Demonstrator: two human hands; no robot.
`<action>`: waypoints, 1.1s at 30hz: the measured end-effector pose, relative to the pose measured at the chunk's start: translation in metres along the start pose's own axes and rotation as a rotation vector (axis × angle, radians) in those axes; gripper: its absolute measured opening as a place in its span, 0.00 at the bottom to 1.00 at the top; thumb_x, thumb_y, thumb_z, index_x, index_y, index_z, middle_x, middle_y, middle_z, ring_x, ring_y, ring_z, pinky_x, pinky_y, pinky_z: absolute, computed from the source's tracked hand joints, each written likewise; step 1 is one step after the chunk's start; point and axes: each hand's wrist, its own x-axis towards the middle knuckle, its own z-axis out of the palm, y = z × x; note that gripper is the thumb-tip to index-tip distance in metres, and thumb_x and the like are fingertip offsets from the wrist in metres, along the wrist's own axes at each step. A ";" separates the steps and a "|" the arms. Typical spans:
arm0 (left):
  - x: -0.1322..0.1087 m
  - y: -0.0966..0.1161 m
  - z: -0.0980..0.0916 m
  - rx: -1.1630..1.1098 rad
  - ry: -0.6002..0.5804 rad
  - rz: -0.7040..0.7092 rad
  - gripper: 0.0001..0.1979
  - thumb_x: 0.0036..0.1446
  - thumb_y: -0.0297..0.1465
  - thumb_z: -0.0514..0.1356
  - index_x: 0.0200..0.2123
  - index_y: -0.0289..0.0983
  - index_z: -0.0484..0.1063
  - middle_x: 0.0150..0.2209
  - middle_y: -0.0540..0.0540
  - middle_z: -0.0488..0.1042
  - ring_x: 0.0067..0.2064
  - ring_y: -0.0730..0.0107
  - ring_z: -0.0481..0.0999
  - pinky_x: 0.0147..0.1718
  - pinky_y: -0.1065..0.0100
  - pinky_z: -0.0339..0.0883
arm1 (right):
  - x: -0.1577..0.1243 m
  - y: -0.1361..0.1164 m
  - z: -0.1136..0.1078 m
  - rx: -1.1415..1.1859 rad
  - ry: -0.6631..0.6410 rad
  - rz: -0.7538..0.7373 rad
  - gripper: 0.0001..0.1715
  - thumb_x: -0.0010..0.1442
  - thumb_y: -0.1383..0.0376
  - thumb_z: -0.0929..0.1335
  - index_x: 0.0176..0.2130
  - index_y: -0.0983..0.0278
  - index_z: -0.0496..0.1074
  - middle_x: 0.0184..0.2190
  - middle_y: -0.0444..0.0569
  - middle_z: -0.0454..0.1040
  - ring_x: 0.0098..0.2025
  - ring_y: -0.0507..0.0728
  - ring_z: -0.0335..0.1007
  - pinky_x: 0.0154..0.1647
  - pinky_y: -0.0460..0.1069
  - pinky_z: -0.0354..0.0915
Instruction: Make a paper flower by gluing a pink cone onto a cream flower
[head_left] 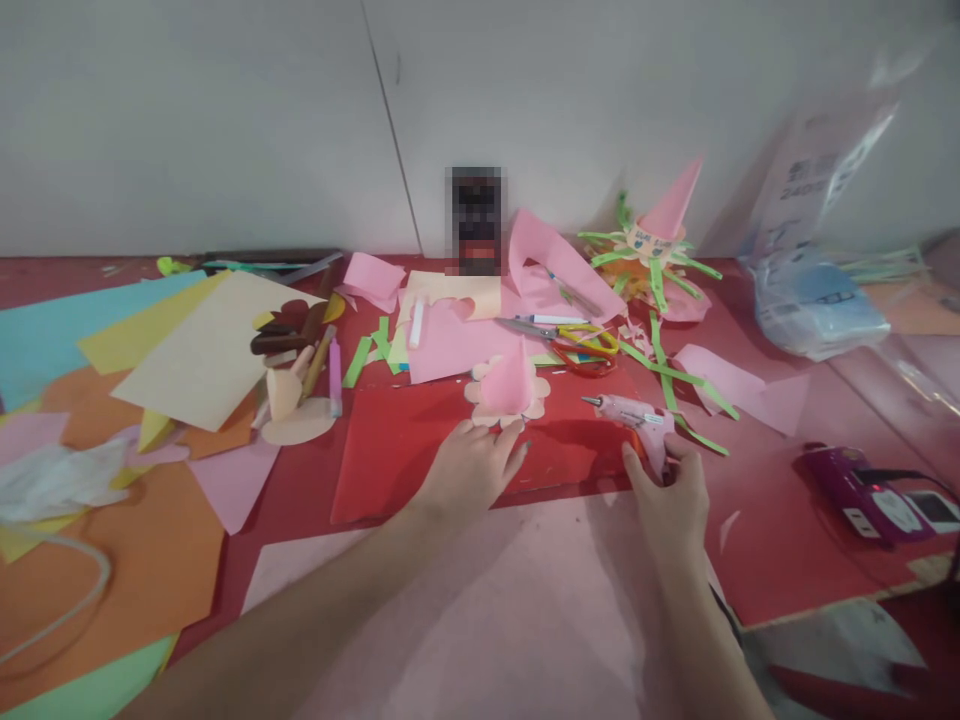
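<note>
A pink paper cone [507,380] stands on a pale scalloped paper flower [478,392], which lies on a red sheet [397,440]. My left hand [474,462] rests at the front edge of the flower, its fingertips touching the petals and its fingers partly bent. To the right, my right hand [671,490] holds a pink glue gun [637,415] by its handle, the nozzle pointing left toward the flower. A gap separates the nozzle from the cone.
Scissors [555,332] and pink paper [450,345] lie behind the flower. Colored sheets [195,340] cover the left side. A decorated cone figure [660,240] stands back right, near a plastic bag [814,300]. A purple device [870,495] sits at the right.
</note>
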 end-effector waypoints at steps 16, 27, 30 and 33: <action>0.002 -0.022 -0.007 0.093 0.026 -0.053 0.11 0.55 0.30 0.55 0.41 0.33 0.68 0.44 0.39 0.71 0.40 0.62 0.72 0.38 0.62 0.63 | 0.003 0.009 0.001 -0.012 0.016 0.030 0.29 0.43 0.50 0.69 0.40 0.65 0.66 0.33 0.47 0.67 0.34 0.55 0.62 0.37 0.50 0.59; 0.010 -0.055 -0.011 0.017 -0.117 0.135 0.10 0.59 0.29 0.52 0.43 0.34 0.68 0.35 0.45 0.74 0.35 0.67 0.73 0.33 0.67 0.63 | 0.002 0.008 -0.001 -0.022 0.012 0.019 0.30 0.43 0.50 0.69 0.41 0.66 0.66 0.34 0.48 0.67 0.35 0.56 0.62 0.37 0.51 0.59; 0.013 -0.061 -0.013 -0.027 -0.088 0.150 0.11 0.59 0.34 0.52 0.41 0.35 0.69 0.33 0.46 0.75 0.34 0.68 0.74 0.33 0.68 0.62 | 0.003 0.008 -0.001 -0.034 0.012 0.026 0.29 0.43 0.50 0.70 0.41 0.65 0.66 0.33 0.47 0.67 0.34 0.56 0.62 0.37 0.51 0.59; 0.013 -0.059 -0.014 -0.002 -0.053 0.160 0.11 0.60 0.33 0.51 0.40 0.36 0.70 0.31 0.47 0.76 0.32 0.70 0.74 0.32 0.68 0.62 | 0.003 0.008 0.000 -0.037 0.005 0.027 0.29 0.43 0.50 0.70 0.41 0.65 0.66 0.33 0.46 0.67 0.34 0.56 0.62 0.37 0.51 0.59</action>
